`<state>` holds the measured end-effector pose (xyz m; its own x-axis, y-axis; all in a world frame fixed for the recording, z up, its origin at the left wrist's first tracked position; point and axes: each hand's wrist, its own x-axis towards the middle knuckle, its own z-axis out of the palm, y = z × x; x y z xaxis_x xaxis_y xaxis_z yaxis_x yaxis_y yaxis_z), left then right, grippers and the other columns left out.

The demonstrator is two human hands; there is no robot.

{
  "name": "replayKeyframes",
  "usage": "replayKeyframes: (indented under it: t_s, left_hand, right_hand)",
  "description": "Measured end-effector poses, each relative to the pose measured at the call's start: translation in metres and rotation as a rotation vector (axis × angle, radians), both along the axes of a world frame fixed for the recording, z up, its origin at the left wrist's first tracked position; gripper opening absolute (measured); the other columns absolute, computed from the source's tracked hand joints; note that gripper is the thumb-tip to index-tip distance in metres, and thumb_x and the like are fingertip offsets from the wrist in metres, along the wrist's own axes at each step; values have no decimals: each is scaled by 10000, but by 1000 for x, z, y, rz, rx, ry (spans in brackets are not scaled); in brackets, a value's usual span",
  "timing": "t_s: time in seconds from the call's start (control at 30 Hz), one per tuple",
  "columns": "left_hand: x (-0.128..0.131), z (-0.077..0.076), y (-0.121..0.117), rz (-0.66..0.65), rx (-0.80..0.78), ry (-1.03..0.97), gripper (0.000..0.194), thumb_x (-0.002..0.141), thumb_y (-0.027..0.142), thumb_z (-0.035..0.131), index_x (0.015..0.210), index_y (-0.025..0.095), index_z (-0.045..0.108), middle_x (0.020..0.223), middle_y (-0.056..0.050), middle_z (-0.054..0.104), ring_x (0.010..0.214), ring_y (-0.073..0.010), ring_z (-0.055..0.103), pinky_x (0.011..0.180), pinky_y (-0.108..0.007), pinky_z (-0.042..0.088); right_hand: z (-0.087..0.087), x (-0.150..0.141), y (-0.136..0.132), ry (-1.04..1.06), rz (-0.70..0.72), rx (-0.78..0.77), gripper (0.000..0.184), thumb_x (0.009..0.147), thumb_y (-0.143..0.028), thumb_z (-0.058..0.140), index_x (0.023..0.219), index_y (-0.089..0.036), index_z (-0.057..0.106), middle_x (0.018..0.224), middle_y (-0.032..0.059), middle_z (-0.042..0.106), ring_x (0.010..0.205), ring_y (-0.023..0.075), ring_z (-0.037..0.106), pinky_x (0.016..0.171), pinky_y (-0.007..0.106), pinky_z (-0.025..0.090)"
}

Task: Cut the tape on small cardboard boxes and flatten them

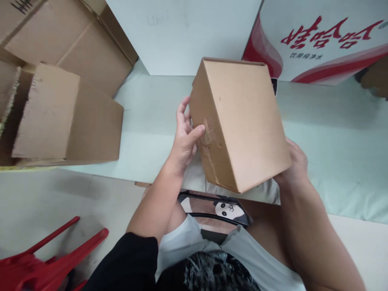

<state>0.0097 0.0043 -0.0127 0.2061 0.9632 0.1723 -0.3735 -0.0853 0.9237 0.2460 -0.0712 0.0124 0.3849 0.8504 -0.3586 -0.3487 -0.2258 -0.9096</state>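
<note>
Tilted between my two hands is a closed brown cardboard box (247, 121), over the near part of the table (145, 133). My left hand (186, 135) grips its left side, thumb on the taped face and fingers around the far part. Clear tape on that face looks wrinkled. At the lower right corner, my right hand (294, 161) holds the box from the side and below; most of its fingers are hidden behind it. A small dark item (274, 86) shows just past the box's right edge, mostly covered.
Open cardboard boxes (93, 121) stand at the left. A white carton (194, 36) and a red-and-white printed carton (321, 44) line the back. Red plastic stool legs (75, 246) are at lower left. A panda-patterned bag (222, 208) lies near my lap.
</note>
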Motion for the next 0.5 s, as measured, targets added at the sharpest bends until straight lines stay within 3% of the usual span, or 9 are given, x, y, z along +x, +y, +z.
replayKeyframes:
  t_s: [0.23,0.37,0.5]
  left_hand:
    - [2,7,-5,-80,11,-49,940,739,581,796,1499,472,255,1531,-21,462,1508,-341,358,1203,-528,357]
    - [2,6,-4,-87,-26,-59,915,739,549,807,1481,451,280,1472,-33,522,1463,-338,432,1164,-516,407]
    - [3,7,-4,-36,-132,2,769,751,548,805,1396,387,417,1355,-62,606,1343,-319,560,1068,-467,497]
  right_hand:
    - [-3,1,-2,11,20,0,181,588,-301,760,663,-194,634,638,-31,572,513,73,392,479,243,289]
    - [-2,-1,-1,-17,2,-17,190,575,-304,757,643,-192,619,638,-32,571,533,81,408,486,245,277]
    - [-2,-2,0,1,-38,-8,200,578,-262,752,606,-183,570,602,-45,520,536,77,402,500,243,274]
